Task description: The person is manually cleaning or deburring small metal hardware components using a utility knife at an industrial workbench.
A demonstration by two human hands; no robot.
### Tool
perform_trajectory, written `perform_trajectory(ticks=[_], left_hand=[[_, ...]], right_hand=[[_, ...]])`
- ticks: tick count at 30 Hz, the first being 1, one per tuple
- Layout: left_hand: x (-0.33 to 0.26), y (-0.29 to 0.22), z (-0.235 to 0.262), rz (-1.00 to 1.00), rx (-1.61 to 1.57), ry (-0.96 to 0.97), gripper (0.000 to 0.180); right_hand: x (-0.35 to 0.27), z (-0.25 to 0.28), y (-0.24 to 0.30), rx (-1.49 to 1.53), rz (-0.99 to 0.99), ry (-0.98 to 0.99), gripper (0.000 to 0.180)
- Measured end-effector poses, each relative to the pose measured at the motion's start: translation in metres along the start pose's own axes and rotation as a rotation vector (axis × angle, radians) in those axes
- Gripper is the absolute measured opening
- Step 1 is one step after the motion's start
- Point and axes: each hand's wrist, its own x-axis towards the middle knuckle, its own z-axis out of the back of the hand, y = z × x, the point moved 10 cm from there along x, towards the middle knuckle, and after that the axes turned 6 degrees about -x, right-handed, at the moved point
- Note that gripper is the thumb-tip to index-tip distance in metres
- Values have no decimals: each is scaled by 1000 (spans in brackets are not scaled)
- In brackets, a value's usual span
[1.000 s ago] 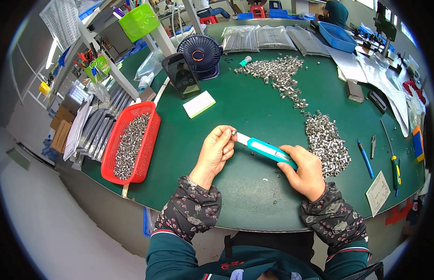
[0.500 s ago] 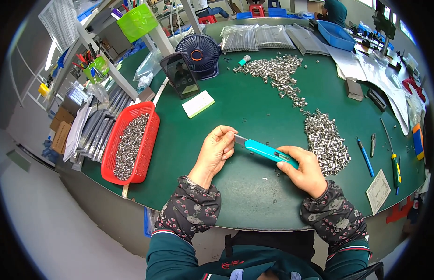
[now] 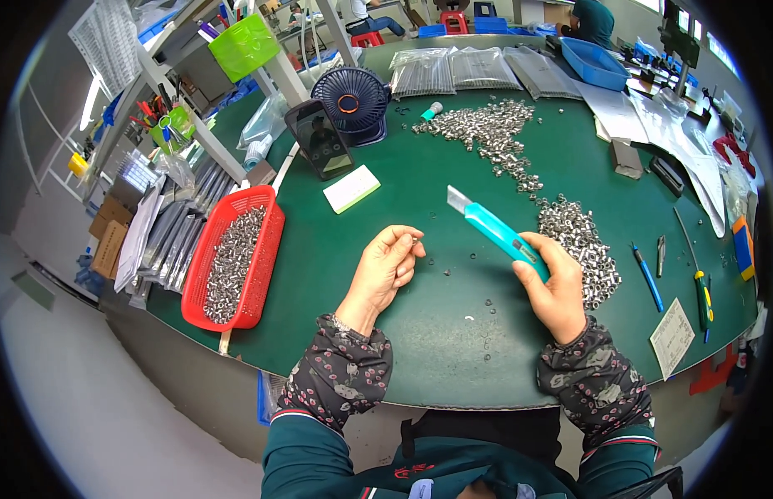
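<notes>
My right hand (image 3: 554, 287) grips a turquoise utility knife (image 3: 501, 230), its blade out and pointing up and to the left. The blade is apart from my left hand (image 3: 384, 264). That hand is closed in a pinch over the table, with a small metal ring (image 3: 415, 240) partly showing at the fingertips. Beside my right hand lies a heap of small shiny metal rings (image 3: 579, 249). A larger scattered pile of rings (image 3: 486, 133) spreads farther back. Tiny dark scraps (image 3: 446, 272) are strewn on the green table (image 3: 419, 358) between my hands.
On the left stands a red basket (image 3: 274, 241) filled with small metal parts. A phone (image 3: 321, 141), a dark fan (image 3: 350, 100) and a notepad (image 3: 351, 189) are behind it. At right lie a blue pen-like tool (image 3: 648, 279), a screwdriver (image 3: 703, 295) and a paper slip (image 3: 672, 338).
The knife has swung away from my left fingertips, its blade now tilted upward. My right hand has shifted slightly right and up; my left hand stays pinched in about the same place.
</notes>
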Motion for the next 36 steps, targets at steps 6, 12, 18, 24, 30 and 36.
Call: perform_trajectory(ticks=[6,12,18,24,30,36], left_hand=[[-3,-5,2,-25,53,-15,13],[3,3,9,-8,-33,18,13],[1,7,13,84,-273,-66,17],[17,35,-69,305,296,59,18],[64,63,-108,260,765,35,14],[90,62,-123,-37,1272,-29,20]], right_hand=[[-1,-3,-1,29,6,9,26],[-5,-4,-4,16,-13,56,26],[13,25,-34,298,-187,-156,30],[2,83,-77,409,-298,-439,26],[0,86,-68,232,-214,-502,24],[-1,89,-68,230,-189,-555,24]])
